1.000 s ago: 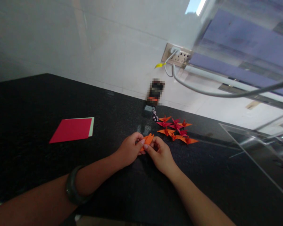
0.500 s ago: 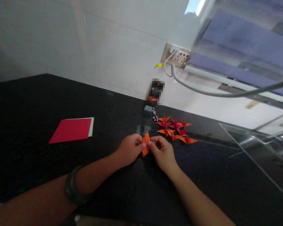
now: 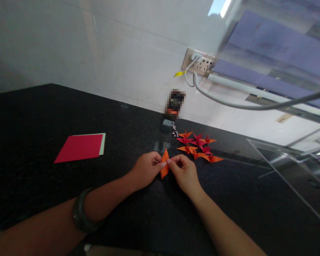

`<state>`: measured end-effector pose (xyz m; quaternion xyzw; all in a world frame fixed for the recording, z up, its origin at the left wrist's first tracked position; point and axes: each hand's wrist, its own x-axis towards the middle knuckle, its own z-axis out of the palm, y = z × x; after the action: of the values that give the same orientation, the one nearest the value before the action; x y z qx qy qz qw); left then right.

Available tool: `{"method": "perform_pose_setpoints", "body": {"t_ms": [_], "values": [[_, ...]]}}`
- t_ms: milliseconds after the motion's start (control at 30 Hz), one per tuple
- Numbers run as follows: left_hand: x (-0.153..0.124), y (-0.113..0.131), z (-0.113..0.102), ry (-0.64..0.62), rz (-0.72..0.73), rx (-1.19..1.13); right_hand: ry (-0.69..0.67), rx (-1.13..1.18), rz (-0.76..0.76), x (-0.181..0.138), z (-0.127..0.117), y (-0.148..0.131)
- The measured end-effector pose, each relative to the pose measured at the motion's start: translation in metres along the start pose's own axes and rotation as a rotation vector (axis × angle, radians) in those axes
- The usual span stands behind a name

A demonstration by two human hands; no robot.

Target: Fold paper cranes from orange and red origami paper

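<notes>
A folded piece of orange origami paper (image 3: 164, 172) is pinched between my two hands, just above the dark counter. My left hand (image 3: 148, 168) grips its left side with thumb and fingers; a dark bangle (image 3: 82, 211) circles that forearm. On the other side, my right hand (image 3: 185, 171) pinches the paper near its middle, thumb close to the left thumb. Just beyond my right hand, several folded orange and red paper cranes (image 3: 198, 143) lie in a cluster. The undersides of the fingers and part of the paper are hidden.
Red paper sheets (image 3: 81, 147) with a pale green one beneath lie on the black counter (image 3: 37, 121) at left. A pixelated upright object (image 3: 175, 104) with a patterned strap (image 3: 174, 131) stands by the wall. At right is a metal sink (image 3: 290, 167); a grey cable (image 3: 237, 105) crosses above.
The orange paper has turned or been pressed slightly and looks a bit narrower at its top. Both hands keep nearly the same place and grip.
</notes>
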<state>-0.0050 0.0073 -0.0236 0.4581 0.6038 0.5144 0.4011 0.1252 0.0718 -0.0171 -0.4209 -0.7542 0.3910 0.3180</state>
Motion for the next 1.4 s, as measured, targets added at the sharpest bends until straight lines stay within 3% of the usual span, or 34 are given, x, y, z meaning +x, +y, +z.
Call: {"method": "perform_pose_setpoints", "body": {"t_ms": [467, 833, 1067, 1267, 1400], "values": [[-0.0006, 0.0024, 0.0012, 0.039, 0.013, 0.042, -0.095, -0.059, -0.06, -0.0007, 0.0003, 0.0017], [-0.0031, 0.0012, 0.002, -0.074, 0.009, 0.114, -0.242, -0.178, -0.22, -0.0092, 0.0002, -0.0034], [-0.0024, -0.0041, 0.0024, -0.022, 0.038, 0.108, -0.21, -0.035, -0.133, -0.0059, 0.0016, -0.0018], [-0.0014, 0.0, 0.0001, -0.012, 0.052, 0.054, -0.196, 0.285, 0.135, -0.0016, 0.0047, -0.002], [-0.0018, 0.0028, -0.0002, -0.045, 0.031, -0.048, -0.2, 0.376, 0.209, 0.0004, 0.0032, -0.0026]]}}
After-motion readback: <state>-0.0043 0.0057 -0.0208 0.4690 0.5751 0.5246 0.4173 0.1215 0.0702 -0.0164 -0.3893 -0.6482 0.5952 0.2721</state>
